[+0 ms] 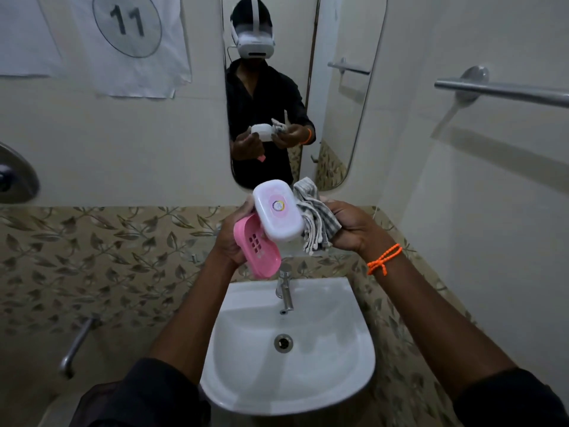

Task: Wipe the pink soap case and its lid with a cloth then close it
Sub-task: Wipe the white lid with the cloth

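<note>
My left hand (232,238) holds both parts of the soap case above the sink. The pink base (255,246), with slots in its floor, tilts downward below my palm. The whitish lid (278,209), with a round sticker on top, sits above it, held at its left end by my fingers. My right hand (351,226) grips a bunched grey-and-white checked cloth (314,217), which presses against the lid's right side. An orange cord bracelet is on my right wrist.
A white washbasin (348,365) with a chrome tap (284,288) is directly below my hands. A mirror (338,118) ahead reflects a person wearing a headset. A steel towel bar (505,90) juts from the right wall; a pipe fitting (75,346) sticks out lower left.
</note>
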